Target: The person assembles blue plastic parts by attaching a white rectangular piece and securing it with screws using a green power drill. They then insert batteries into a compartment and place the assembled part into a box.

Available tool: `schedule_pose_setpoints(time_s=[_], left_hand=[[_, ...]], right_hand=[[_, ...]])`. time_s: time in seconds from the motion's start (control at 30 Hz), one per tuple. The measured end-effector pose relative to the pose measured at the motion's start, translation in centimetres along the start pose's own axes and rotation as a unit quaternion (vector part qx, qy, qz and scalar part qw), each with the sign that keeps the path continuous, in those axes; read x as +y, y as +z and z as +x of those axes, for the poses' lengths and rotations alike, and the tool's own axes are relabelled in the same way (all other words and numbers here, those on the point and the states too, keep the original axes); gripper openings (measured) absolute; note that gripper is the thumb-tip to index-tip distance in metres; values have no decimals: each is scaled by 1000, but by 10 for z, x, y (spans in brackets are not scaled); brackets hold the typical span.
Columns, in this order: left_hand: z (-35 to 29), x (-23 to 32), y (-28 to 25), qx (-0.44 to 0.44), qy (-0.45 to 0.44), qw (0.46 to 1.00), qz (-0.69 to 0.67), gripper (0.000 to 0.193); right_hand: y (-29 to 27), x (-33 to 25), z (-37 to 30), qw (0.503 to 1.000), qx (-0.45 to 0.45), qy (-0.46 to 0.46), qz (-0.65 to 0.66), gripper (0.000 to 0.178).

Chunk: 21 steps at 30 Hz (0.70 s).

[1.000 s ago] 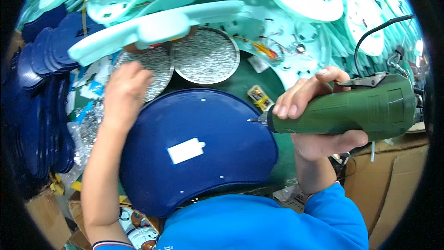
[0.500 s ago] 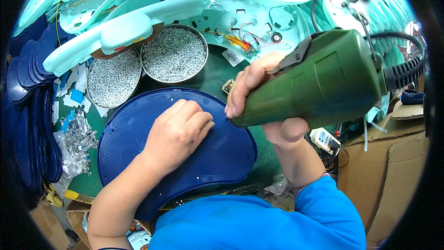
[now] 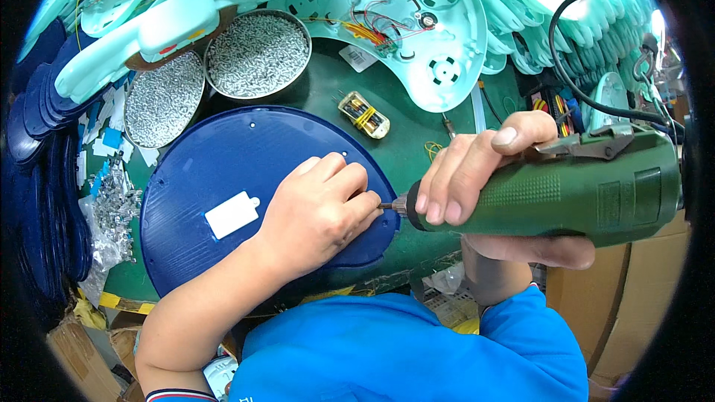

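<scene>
My right hand (image 3: 465,179) is wrapped round a green electric screwdriver (image 3: 558,190), held almost level with its bit pointing left. The bit's tip meets the fingertips of my left hand (image 3: 324,212), which are pinched together above the right part of a dark blue curved plastic panel (image 3: 201,149). Whatever those fingers hold is hidden. A white rectangular cover (image 3: 232,215) with a small tab sits in the panel, beside my left wrist. Small silvery screw heads show near the panel's upper edge.
Two round tins of screws (image 3: 257,56) stand behind the panel. A small yellow-banded device (image 3: 364,115) lies on the green table, near a turquoise shell (image 3: 447,37) with wires. Loose metal parts (image 3: 115,205) and stacked blue panels (image 3: 52,201) are at left, a cardboard box (image 3: 640,290) at right.
The screwdriver has moved right and slightly down, and its bit now shows. My left hand has shifted right and down to the bit, uncovering the white cover. The head view has shifted slightly.
</scene>
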<state>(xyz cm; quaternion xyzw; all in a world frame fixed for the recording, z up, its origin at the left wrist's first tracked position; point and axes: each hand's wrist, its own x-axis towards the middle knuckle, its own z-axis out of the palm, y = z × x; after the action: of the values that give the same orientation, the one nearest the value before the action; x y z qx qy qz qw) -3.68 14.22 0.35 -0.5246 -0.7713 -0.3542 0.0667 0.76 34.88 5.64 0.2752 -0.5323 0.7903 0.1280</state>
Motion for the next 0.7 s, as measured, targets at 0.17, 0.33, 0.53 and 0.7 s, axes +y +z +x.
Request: schedule_pose_setpoints(time_s=[0.17,0.33,0.53,0.7], left_hand=[[-5,12,9,2,-9,1000,-29,18],[-7,15,10,6,-4,999,-31,23],[-15,9,9,0,-31,998,-59,21],[-16,11,8,-1,-32,998,-54,21]], right_hand=[[0,-5,-15,1000,-2,8,1,114],[0,-6,-22,1000,6,27,-10,114],[4,2,-32,990,16,127,-64,113],[3,16,-26,984,6,164,-74,112]])
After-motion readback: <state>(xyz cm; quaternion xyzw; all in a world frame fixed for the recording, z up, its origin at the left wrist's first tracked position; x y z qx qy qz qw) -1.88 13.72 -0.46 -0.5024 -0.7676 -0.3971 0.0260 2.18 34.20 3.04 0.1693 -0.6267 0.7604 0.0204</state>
